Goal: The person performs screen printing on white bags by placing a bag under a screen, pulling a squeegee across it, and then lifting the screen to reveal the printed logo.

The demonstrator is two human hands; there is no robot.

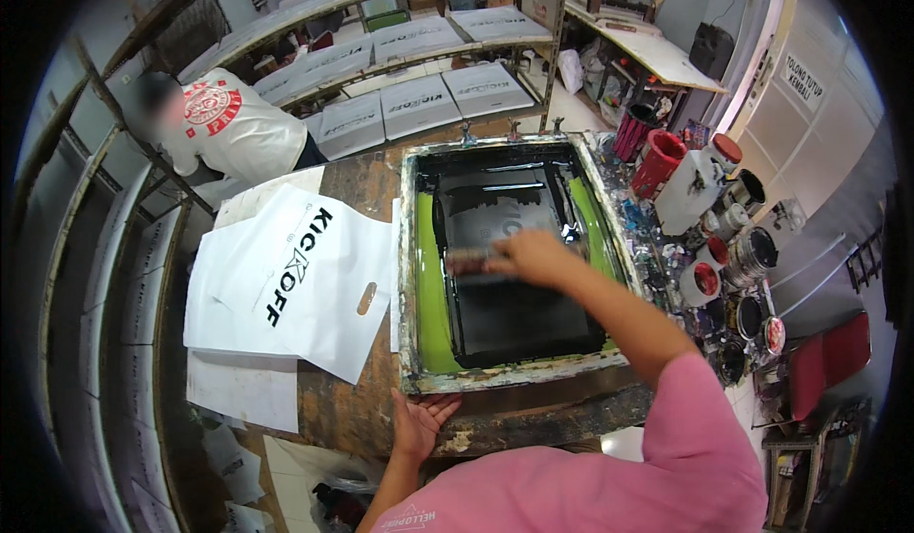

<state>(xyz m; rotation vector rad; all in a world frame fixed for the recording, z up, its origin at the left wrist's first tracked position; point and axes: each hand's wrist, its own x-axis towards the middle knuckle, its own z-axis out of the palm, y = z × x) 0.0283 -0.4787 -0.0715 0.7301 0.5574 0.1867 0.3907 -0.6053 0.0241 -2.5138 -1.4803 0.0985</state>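
A screen-printing frame [410,305] with a paint-stained rim lies on the wooden table in front of me. Its mesh has green margins, and wet black ink [514,333] covers much of the middle. My right hand [535,255] is closed round a squeegee [466,261], which lies crosswise over the mesh about midway along the frame. At the frame's near edge, by its left corner, my left hand [426,421] rests with its fingers stretched out, holding nothing. Left of the frame lies a white bag [328,328] with black print and a cut-out handle hole, on other white sheets.
Crowded along the table's right side stand several ink pots, including a red tub [659,164], and a white jug [687,192]. Racks [447,131] of printed white bags rise behind and at left. A person in a white shirt [233,124] bends over at back left. A red chair [830,366] stands at right.
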